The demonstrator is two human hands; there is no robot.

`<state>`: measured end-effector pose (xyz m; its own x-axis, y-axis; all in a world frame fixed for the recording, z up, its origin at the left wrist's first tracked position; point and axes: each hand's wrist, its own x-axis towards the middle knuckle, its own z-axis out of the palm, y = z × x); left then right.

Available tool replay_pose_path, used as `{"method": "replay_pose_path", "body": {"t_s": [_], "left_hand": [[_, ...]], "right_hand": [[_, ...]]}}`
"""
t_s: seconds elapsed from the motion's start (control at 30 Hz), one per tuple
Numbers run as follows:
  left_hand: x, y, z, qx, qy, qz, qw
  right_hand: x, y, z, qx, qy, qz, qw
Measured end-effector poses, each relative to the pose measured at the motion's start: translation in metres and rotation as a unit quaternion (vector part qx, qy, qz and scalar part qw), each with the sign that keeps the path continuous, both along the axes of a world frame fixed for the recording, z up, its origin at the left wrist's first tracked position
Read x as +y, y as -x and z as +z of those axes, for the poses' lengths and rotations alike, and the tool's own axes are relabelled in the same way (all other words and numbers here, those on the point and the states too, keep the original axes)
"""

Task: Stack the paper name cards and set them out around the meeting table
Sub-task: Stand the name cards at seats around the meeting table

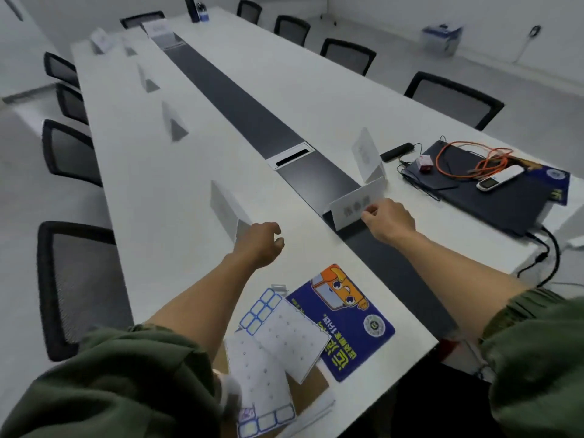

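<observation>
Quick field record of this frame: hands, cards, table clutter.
left hand: at the end of the near-left card; grip unclear
right hand: pinches the centre card, standing on the dark strip
other cards: upright card just beyond it; more along the left side
clutter: laptop, orange cable, sticker sheets

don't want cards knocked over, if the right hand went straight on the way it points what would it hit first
The right hand, pinching a name card, points over the dark centre strip. First in line seems the cable slot; no standing card before it, though depth is unclear.
</observation>
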<state>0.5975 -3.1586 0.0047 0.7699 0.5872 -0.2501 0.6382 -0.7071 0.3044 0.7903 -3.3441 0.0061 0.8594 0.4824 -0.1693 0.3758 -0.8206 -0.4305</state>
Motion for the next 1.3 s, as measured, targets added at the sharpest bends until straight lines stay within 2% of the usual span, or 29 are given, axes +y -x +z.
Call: {"method": "replay_pose_path", "body": {"t_s": [0.17, 0.4, 0.53, 0.8, 0.97, 1.3], "left_hand": [[0.008, 0.094, 0.052, -0.032, -0.041, 0.025, 0.998], [0.043, 0.239, 0.114, -0.059, -0.088, 0.166, 0.980], [0.043, 0.329, 0.127, -0.058, -0.107, 0.254, 0.960], [0.024, 0.535, 0.123, -0.011, -0.096, 0.434, 0.896], [0.035, 0.659, 0.113, -0.002, -0.095, 0.492, 0.865], [0.116, 0.832, 0.116, 0.020, -0.095, 0.483, 0.870]], "right_hand": [[0.027, 0.088, 0.033, -0.022, -0.036, 0.104, 0.994], [0.113, 0.197, 0.089, -0.045, -0.055, 0.265, 0.962], [0.165, 0.271, 0.103, -0.029, -0.077, 0.359, 0.930], [0.237, 0.465, 0.097, -0.010, -0.071, 0.548, 0.833], [0.281, 0.586, 0.094, -0.006, -0.073, 0.597, 0.799], [0.369, 0.760, 0.073, 0.021, -0.069, 0.574, 0.816]]}}
